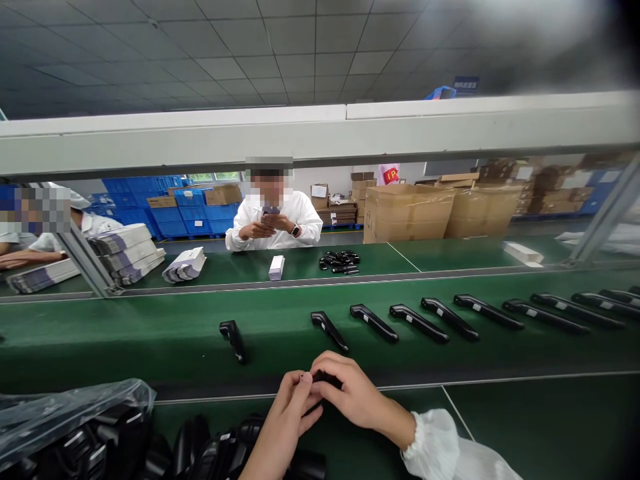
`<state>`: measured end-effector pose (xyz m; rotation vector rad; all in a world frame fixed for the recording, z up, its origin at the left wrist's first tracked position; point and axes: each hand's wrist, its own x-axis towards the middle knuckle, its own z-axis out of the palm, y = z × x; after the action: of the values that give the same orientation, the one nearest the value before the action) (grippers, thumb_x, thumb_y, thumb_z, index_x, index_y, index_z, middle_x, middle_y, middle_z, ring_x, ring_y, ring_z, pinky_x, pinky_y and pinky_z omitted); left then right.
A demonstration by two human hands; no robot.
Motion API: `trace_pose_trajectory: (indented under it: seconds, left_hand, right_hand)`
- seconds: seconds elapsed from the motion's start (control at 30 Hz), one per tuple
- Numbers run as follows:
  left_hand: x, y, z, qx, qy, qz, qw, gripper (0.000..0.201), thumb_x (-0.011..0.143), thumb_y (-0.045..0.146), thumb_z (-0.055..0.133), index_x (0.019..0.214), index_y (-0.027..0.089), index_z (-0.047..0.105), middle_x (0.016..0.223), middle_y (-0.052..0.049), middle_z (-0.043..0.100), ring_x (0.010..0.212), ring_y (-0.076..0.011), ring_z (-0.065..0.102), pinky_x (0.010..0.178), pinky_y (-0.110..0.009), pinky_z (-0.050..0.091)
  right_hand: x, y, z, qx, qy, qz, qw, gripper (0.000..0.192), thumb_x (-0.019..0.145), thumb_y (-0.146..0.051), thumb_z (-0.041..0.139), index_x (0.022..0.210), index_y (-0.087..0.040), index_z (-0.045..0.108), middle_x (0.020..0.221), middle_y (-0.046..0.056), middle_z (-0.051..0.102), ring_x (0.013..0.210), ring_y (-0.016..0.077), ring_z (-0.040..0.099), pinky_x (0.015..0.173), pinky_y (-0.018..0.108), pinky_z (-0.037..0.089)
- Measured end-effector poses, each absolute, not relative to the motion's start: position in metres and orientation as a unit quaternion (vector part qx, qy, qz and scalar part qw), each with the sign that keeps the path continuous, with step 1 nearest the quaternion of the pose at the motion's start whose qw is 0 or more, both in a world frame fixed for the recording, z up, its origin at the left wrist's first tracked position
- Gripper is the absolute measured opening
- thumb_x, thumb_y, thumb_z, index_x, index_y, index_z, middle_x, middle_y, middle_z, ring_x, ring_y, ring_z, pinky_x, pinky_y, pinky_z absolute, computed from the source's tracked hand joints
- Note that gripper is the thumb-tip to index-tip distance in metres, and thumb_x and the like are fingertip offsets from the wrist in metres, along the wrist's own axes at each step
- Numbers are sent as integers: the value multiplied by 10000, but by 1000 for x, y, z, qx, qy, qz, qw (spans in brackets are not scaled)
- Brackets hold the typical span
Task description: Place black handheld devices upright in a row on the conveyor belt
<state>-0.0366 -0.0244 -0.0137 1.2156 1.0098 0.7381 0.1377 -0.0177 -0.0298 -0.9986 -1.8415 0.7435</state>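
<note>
While mostly hidden, black device [327, 379] lies crosswise | left hand [289, 417], right hand [350, 393] clasp it

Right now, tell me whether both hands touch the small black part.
Touching: the head view shows the left hand and right hand closed around the small black part.

Green conveyor belt [150, 333] runs left to right, carrying a row of black handheld units [419, 323] lying at a slant, one [233, 339] set apart at left. Far counter [400, 257]: small white box [276, 267] upright, loose pile of black parts [340, 261], stacked printed cartons [127, 252]. A person in white [274, 220] sits across, looking at a phone. Cardboard boxes [407, 212] and blue crates [170, 213] behind. Near left, a plastic bag [70, 407] over black housings.
</note>
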Motion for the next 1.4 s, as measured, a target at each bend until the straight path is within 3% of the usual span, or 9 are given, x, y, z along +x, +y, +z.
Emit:
trace_pose_trajectory:
  seconds: [0.1, 0.23, 0.4, 0.57, 0.67, 0.87, 0.97, 1.13, 1.4]
  left_hand:
    - [-49, -27, 0, 694, 474, 190, 508, 491, 890, 559, 504, 1281, 263, 485, 1390, -101, 474, 1287, -286, 463, 1015, -403, 448]
    - [-57, -30, 13, 834, 430, -21, 346, 362, 787, 274, 642, 1147, 316, 635, 1272, -38, 557, 1193, -301, 520, 940, -397, 467]
    - [-47, -26, 5, 860, 449, -42, 239, 256, 870, 188, 510, 1062, 259, 664, 1150, -64, 619, 1087, -307, 582, 908, -453, 475]
    - [-48, -26, 0, 867, 429, -46, 250, 500, 863, 197, 541, 1322, 395, 541, 1300, -61, 554, 1211, -336, 514, 978, -510, 439]
    - [-48, -29, -7, 880, 412, -49, 229, 509, 874, 157, 488, 1307, 418, 551, 1291, -67, 546, 1215, -339, 509, 951, -502, 450]
    - [-48, -20, -24, 842, 490, 89, 207, 278, 858, 173, 470, 1090, 264, 593, 1133, -72, 564, 957, -253, 603, 756, -341, 474]
    - [-53, -10, -22, 790, 509, 213, 267, 100, 876, 301, 494, 894, 229, 560, 883, -15, 572, 725, -173, 558, 666, -270, 431]
    - [-65, -2, -13, 747, 502, 285, 329, 228, 881, 412, 481, 769, 219, 530, 657, 31, 513, 623, -156, 494, 592, -244, 367]
    - [-99, 0, 0, 722, 549, 359, 219, 243, 924, 422, 451, 826, 220, 546, 774, -3, 593, 689, -168, 552, 654, -270, 405]
  right_hand:
    - [156, -4, -33, -480, -712, 268, 437, 282, 934, -274, 539, 1180, -221, 665, 1087, 56, 669, 1022, 191, 623, 923, 294, 464]
    - [197, 20, -48, -633, -656, 209, 352, 439, 941, -299, 511, 1351, -152, 567, 1208, 122, 628, 1137, 247, 591, 1008, 329, 421]
    - [213, 32, -72, -706, -661, 117, 225, 497, 937, -220, 493, 1423, -120, 475, 1303, 153, 569, 1219, 282, 523, 993, 327, 428]
    - [206, 42, -74, -746, -654, -5, 125, 297, 955, -211, 477, 1175, -84, 630, 1123, 182, 635, 1078, 305, 585, 881, 367, 470]
    - [209, 46, -73, -754, -647, -46, 101, 264, 972, -261, 479, 1080, -96, 655, 1063, 175, 644, 1032, 308, 601, 827, 386, 486]
    - [203, 28, -63, -705, -669, -88, 218, 394, 1007, -314, 407, 1328, -128, 539, 1250, 183, 580, 1167, 342, 514, 932, 497, 443]
    - [179, 9, -45, -532, -789, 75, 298, 377, 987, -328, 474, 1340, -213, 537, 1285, 107, 574, 1156, 244, 539, 977, 375, 446]
    - [128, -10, -21, -392, -817, 273, 323, 266, 975, -316, 490, 1190, -286, 643, 989, 24, 656, 870, 165, 604, 783, 273, 478]
    - [91, 41, -47, -471, -702, 348, 405, 187, 821, -208, 574, 963, -208, 695, 888, 31, 660, 827, 188, 614, 766, 286, 475]
